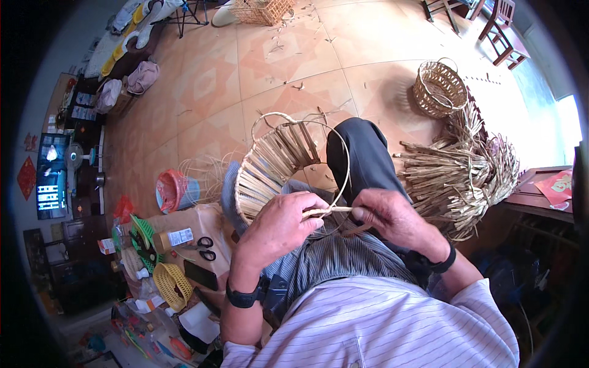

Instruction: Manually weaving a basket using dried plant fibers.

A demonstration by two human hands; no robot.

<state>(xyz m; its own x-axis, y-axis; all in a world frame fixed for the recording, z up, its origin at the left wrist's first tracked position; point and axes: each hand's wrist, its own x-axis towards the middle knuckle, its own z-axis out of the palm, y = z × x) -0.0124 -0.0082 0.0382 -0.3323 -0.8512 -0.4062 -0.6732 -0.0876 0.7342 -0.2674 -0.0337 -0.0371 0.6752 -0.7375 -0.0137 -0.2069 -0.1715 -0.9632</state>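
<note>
Left hand (285, 224) and right hand (391, 214) pinch a pale strip (338, 210) at a basket's (248, 184) hoop (349, 168). Slatted sides (297, 144) stand; binding the hoop seems unfinished, though the hands hide the join.

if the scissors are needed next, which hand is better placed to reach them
Likely the left hand: the scissors lie on its side, nearer it than the right hand. Both hands grip the pale strip, though.
</note>
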